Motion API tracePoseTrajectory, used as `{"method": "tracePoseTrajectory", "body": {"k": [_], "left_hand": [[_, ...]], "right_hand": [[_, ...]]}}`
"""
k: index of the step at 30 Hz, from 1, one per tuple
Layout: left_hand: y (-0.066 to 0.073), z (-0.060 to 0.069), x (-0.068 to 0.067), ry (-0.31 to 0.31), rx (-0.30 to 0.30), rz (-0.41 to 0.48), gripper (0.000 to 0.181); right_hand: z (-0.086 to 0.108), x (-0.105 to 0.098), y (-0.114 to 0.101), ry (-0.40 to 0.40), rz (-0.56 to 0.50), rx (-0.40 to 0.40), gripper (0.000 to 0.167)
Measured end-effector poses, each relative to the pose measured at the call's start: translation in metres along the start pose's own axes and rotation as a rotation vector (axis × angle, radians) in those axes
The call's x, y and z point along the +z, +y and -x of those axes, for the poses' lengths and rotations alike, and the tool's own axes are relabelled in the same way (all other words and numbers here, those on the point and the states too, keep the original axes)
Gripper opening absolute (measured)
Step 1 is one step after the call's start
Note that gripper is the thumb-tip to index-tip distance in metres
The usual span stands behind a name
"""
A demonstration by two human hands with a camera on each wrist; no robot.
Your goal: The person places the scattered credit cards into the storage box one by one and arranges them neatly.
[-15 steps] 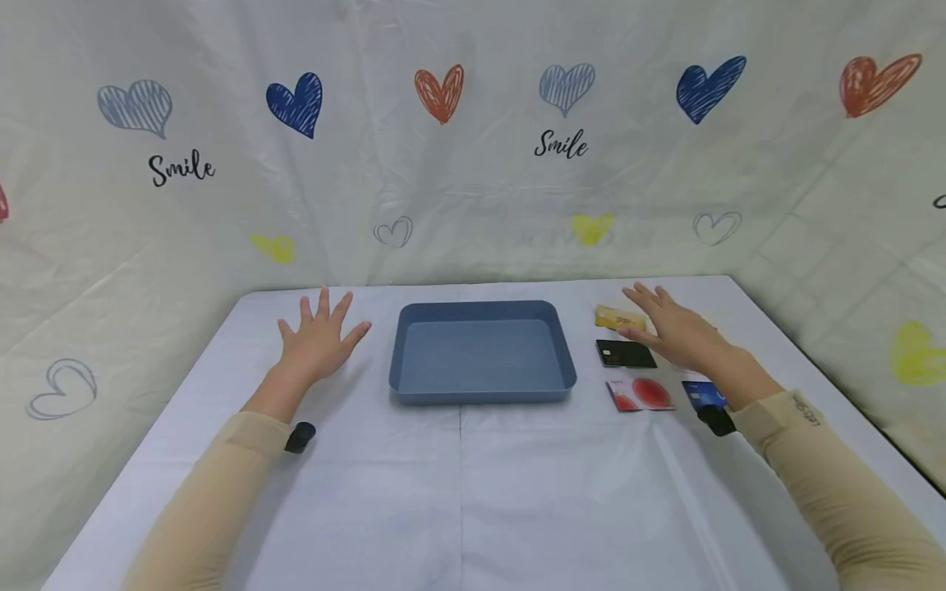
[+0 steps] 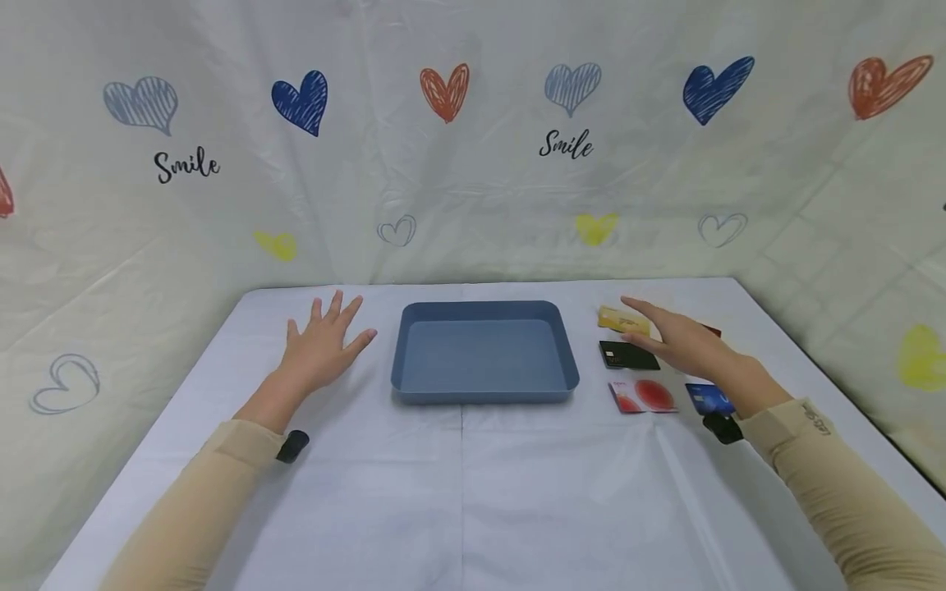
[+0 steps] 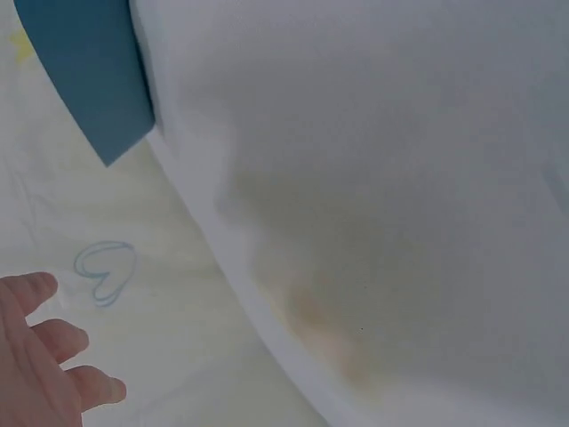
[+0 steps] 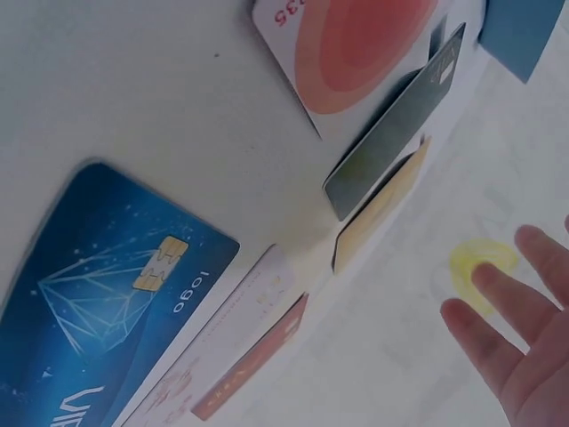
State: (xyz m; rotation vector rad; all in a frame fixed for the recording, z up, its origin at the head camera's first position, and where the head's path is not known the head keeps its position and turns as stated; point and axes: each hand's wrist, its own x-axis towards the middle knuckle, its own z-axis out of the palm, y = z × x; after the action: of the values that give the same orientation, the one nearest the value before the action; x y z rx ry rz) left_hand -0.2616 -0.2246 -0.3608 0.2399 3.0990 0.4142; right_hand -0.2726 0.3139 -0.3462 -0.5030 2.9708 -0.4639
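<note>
My left hand (image 2: 318, 351) hovers over the table left of the blue-grey tray (image 2: 484, 394), fingers spread, holding nothing. To the tray's right, my right hand (image 2: 691, 341) hangs above several bank cards, also holding nothing, thumb apart from the fingers. Nearest to it are a yellow card (image 2: 625, 320) and a black card (image 2: 625, 355). In front lie a white card with red circles (image 2: 645, 396) and a blue card (image 2: 709, 399). The right wrist view also shows a pale pink card (image 4: 218, 334) and a dark red card (image 4: 253, 360).
A white cloth covers the table (image 2: 458, 492). Behind it hangs a pale curtain (image 2: 488, 180) printed with hearts. Black wrist cameras (image 2: 293, 446) sit under both wrists.
My right hand has tilted and its fingers have come closer together, uncovering part of the dark red card. My left hand has turned slightly to the right. The whole view has shifted a little.
</note>
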Motion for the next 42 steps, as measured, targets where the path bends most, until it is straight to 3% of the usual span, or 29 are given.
{"method": "tracePoseTrajectory", "body": {"k": [10, 22, 32, 42], "left_hand": [[0.010, 0.004, 0.008, -0.011, 0.087, -0.043, 0.079], [0.013, 0.010, 0.018, -0.079, 0.154, -0.042, 0.084], [0.016, 0.012, 0.021, -0.140, 0.203, -0.026, 0.094], [0.021, 0.015, 0.022, -0.177, 0.237, -0.042, 0.101]], "right_hand": [[0.000, 0.005, 0.005, 0.008, -0.086, -0.029, 0.072], [-0.002, 0.007, 0.019, -0.016, -0.171, -0.019, 0.059], [-0.005, 0.004, 0.025, -0.085, -0.178, -0.004, 0.063], [-0.009, 0.008, 0.040, -0.159, -0.197, 0.070, 0.061]]}}
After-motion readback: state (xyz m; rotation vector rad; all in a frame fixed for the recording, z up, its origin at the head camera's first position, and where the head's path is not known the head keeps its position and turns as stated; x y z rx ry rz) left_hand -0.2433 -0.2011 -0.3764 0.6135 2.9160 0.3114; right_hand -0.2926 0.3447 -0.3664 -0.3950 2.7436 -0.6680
